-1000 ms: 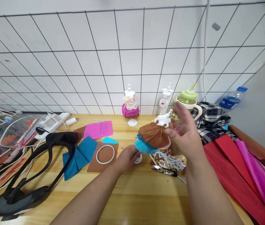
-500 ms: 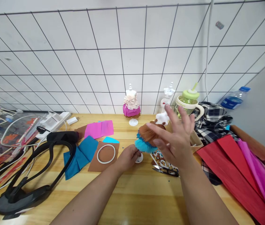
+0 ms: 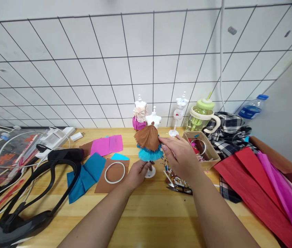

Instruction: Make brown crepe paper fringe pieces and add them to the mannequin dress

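A small white dress-form mannequin (image 3: pixel 154 120) stands upright in front of me. It wears a brown crepe-paper layer (image 3: pixel 147 137) over a blue ruffled skirt (image 3: pixel 149 154). My left hand (image 3: pixel 137 174) is closed around the pole just above the round white base (image 3: pixel 150 172), its fingertips partly hidden. Against the right side of the brown layer rests my right hand (image 3: pixel 182 155), fingers stretched out and thumb apart, holding nothing. Scissors (image 3: pixel 179 189) and paper scraps lie below the right hand.
Behind stand a mannequin in pink (image 3: pixel 139 122) and a bare one (image 3: pixel 179 113). On the right are a cardboard box (image 3: pixel 214 159), a green-lidded jug (image 3: pixel 202 115) and red paper (image 3: pixel 254 189). To the left lie a white ring (image 3: pixel 106 174), coloured sheets and a black headset strap (image 3: pixel 55 210).
The mannequin was tilted toward the right and now stands upright. My right hand, raised with spread fingers before, has come down to the side of the skirt.
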Available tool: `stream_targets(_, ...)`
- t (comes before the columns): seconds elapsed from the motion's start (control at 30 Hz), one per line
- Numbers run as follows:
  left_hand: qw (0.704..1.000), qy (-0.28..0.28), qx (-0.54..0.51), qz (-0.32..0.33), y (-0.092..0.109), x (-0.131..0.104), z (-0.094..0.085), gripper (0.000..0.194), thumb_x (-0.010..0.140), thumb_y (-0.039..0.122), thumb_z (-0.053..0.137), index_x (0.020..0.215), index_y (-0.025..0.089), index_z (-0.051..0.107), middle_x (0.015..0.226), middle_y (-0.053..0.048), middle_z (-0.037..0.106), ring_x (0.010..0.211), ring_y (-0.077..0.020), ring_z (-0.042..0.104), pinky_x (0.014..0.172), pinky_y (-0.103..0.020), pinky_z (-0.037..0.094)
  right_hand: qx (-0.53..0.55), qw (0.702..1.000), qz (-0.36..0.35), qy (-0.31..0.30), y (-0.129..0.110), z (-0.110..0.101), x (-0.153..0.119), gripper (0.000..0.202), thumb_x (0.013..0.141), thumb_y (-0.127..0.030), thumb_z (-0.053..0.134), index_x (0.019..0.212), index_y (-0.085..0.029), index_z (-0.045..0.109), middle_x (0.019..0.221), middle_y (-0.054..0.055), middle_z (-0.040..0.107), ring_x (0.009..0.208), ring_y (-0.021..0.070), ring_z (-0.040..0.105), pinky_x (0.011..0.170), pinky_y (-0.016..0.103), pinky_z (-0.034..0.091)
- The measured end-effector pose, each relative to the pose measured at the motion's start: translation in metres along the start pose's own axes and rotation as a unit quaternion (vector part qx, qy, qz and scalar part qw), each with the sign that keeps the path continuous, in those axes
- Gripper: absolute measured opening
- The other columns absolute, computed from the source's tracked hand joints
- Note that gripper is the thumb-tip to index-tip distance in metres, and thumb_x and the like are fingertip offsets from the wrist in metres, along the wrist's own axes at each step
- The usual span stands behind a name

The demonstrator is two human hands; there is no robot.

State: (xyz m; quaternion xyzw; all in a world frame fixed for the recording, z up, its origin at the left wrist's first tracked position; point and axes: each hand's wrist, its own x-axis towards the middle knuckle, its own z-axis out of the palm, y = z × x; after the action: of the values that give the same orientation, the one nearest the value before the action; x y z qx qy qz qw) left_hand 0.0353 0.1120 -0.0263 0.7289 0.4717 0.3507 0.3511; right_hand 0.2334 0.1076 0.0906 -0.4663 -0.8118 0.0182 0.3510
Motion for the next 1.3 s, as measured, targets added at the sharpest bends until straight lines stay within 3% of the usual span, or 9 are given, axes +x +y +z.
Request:
stream_targets(0.13,0.999,0.009,0.031,-0.024,-0.003,0.001,0.001,0.035,0.093,0.038,0.040,0.078,0.018,0.065,0.092,-0.006,0.071,0.079,-0.0165,0.064,0.070,-0.025,0.048,-0.001,1.000,-0.019,0.023,0.001,-0.004,0.001,0.034,0.094,-0.027,0.042,0.118,-0.016,0.064,0.131,0.008,0.060,0.123,0.0221,0.051,0.105,0.041,0.039)
stream_targets(0.33,0.995,0.013,0.081,-0.059,-0.008,0.003,-0.002,0.030,0.091,0.034,0.043,0.095,0.019,0.069,0.092,-0.005,0.075,0.080,-0.0180,0.068,0.070,-0.025,0.049,0.003,0.997,-0.003,0.081,-0.002,-0.015,-0.009,0.028,0.093,-0.025,0.045,0.112,-0.019,0.066,0.121,0.008,0.065,0.115,0.0210,0.056,0.102,0.040,0.042)
stream_targets(0.43,0.987,0.025,0.141,-0.074,-0.010,0.005,-0.006,0.026,0.089,0.027,0.045,0.094,0.018,0.069,0.096,-0.009,0.074,0.089,-0.0225,0.067,0.075,-0.030,0.048,0.004,0.999,-0.005,0.042,-0.009,-0.007,-0.033,0.024,0.091,-0.024,0.049,0.106,-0.019,0.067,0.118,0.008,0.065,0.112,0.0215,0.055,0.099,0.039,0.043)
stream_targets(0.6,0.965,0.029,0.240,-0.100,-0.012,0.011,-0.007,0.022,0.086,0.021,0.048,0.078,0.014,0.068,0.080,-0.013,0.071,0.081,-0.0266,0.066,0.071,-0.033,0.046,-0.008,0.993,0.027,-0.112,-0.014,0.009,-0.089,0.023,0.092,-0.024,0.048,0.101,-0.023,0.068,0.105,0.006,0.067,0.102,0.0211,0.056,0.091,0.037,0.044)
stream_targets(0.8,0.947,0.038,0.315,-0.051,0.009,0.005,-0.014,0.023,0.085,0.029,0.053,0.100,0.016,0.064,0.114,-0.015,0.063,0.115,-0.0294,0.051,0.095,-0.040,0.039,-0.151,0.941,0.147,-0.265,0.004,0.001,-0.109,0.019,0.085,-0.023,0.058,0.100,-0.021,0.068,0.098,0.010,0.066,0.098,0.0257,0.056,0.082,0.035,0.042)
stream_targets(0.97,0.922,0.007,0.382,-0.068,0.015,-0.028,-0.064,0.026,0.075,0.026,0.064,0.101,0.022,0.067,0.113,-0.013,0.063,0.110,-0.0343,0.052,0.093,-0.047,0.038,-0.158,0.928,0.146,-0.305,0.008,0.002,-0.108,0.020,0.082,-0.016,0.058,0.100,-0.019,0.066,0.099,0.010,0.068,0.099,0.0264,0.058,0.081,0.034,0.041)
stream_targets(1.03,0.888,-0.021,0.444,-0.120,0.009,-0.043,-0.087,0.028,0.072,0.034,0.067,0.099,0.027,0.067,0.111,-0.010,0.064,0.106,-0.0346,0.054,0.086,-0.046,0.041,-0.156,0.929,0.146,-0.302,0.009,0.004,-0.110,0.018,0.081,-0.015,0.057,0.097,-0.018,0.066,0.099,0.011,0.067,0.099,0.0264,0.058,0.081,0.033,0.040)
stream_targets(1.1,0.881,-0.041,0.450,-0.141,0.003,-0.058,-0.101,0.028,0.076,0.036,0.064,0.102,0.028,0.064,0.115,-0.008,0.062,0.102,-0.0301,0.057,0.079,-0.039,0.043,-0.158,0.931,0.147,-0.296,0.010,0.006,-0.113,0.017,0.081,-0.015,0.057,0.096,-0.017,0.064,0.100,0.011,0.067,0.099,0.0266,0.058,0.081,0.034,0.039)
stream_targets(1.3,0.915,-0.035,0.400,-0.038,0.005,-0.083,-0.083,0.023,0.093,0.030,0.041,0.089,0.020,0.062,0.090,-0.007,0.067,0.088,-0.0235,0.062,0.075,-0.033,0.042,-0.176,0.936,0.120,-0.281,0.006,0.012,-0.116,0.021,0.081,-0.011,0.051,0.100,-0.018,0.058,0.091,0.009,0.068,0.094,0.0263,0.059,0.080,0.035,0.035)
